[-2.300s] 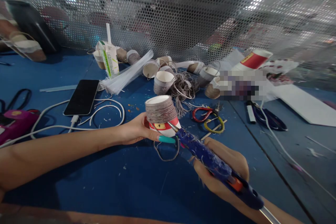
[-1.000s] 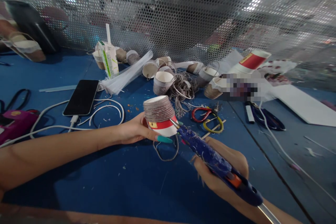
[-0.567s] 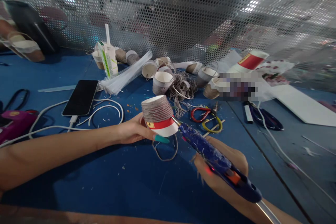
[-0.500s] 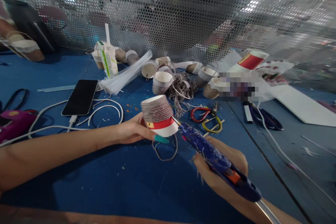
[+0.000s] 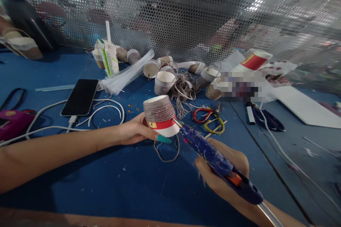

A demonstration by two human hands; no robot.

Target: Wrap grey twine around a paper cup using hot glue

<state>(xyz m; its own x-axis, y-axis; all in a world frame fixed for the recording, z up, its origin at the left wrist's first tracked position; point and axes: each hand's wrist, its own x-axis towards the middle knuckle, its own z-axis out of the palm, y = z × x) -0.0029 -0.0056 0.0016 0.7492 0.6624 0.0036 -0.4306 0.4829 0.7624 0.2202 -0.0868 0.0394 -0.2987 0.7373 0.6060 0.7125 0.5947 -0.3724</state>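
My left hand is closed around a paper cup, tilted, with its red and white part lowest. Grey-brown cord is wound in rows around the cup's upper part. A loose loop of cord hangs below it. In my right hand is a blue hot glue gun with an orange trigger, smeared with glue strings. Its metal nozzle meets the cup's right side near the red band, just below the wound rows. A clear glue stick protrudes from the gun's back end.
Scissors with red and yellow handles lie just beyond the gun. Farther back are a tangle of cord, several cord-wrapped cups, clear glue sticks and a drink carton. A phone with white cable lies left. Perforated metal closes off the back.
The glue gun's nozzle has shifted very slightly left along the cup. Both hands keep their hold, and the whole view has moved a little.
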